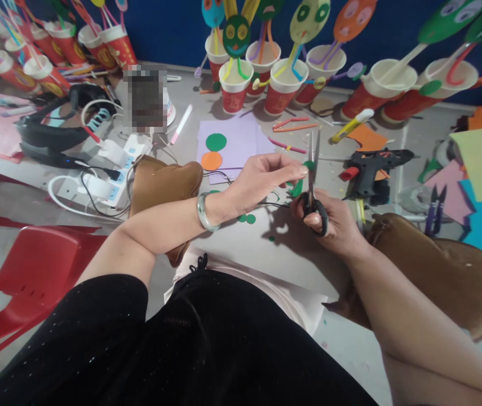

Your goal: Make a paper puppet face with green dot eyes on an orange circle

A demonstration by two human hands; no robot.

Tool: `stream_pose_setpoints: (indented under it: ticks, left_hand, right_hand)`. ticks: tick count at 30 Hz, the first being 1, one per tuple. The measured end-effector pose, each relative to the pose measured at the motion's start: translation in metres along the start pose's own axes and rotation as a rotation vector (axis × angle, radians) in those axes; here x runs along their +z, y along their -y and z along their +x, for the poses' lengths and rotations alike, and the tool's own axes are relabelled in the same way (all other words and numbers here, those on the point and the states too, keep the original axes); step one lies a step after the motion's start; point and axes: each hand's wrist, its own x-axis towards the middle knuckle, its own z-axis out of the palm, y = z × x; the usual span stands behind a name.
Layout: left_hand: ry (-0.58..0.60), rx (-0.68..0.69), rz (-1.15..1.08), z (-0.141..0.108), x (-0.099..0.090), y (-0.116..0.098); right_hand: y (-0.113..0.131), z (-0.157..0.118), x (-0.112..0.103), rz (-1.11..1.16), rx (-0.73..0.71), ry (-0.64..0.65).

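Your left hand (pixel 257 180) pinches a small, plain green paper (pixel 309 164), thumb and finger closed on it, beside the scissors' blades. Your right hand (pixel 336 220) is curled around the black handles of the scissors (pixel 320 217); their slim silver blades stand slightly parted, pointing far. Flat, round green dots (pixel 250 219) lie near, left of them.

I make it 1 left hand (pixel 261 176), 1 right hand (pixel 337 224) and 1 pair of black-handled scissors (pixel 320 217). Spread from 12 to 2 o'clock are 7 red cups (pixel 234 101) and 7 toy faces (pixel 354 21). Towards 11 o'clock lie 1 green disc (pixel 216 142) and 1 orange disc (pixel 211 161); at 3, 1 glue gun (pixel 370 173). Around 10 o'clock, more paper cups (pixel 120 48) overlap too much for me to count.
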Motion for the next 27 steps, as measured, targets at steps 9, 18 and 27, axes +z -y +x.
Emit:
stream_pose_setpoints:
  ticks: [9,18,27]
  left_hand:
    - [-0.007,0.018,0.032,0.0,-0.001,0.0]
    - [-0.011,0.032,0.001,0.0,-0.001,-0.003]
    - [-0.047,0.047,0.045,0.0,0.002,-0.007]
  right_hand:
    - [-0.003,-0.001,-0.002,-0.01,0.042,-0.001]
    - [-0.009,-0.003,-0.003,0.004,0.025,0.009]
    - [-0.014,-0.003,-0.002,0.007,0.008,0.008]
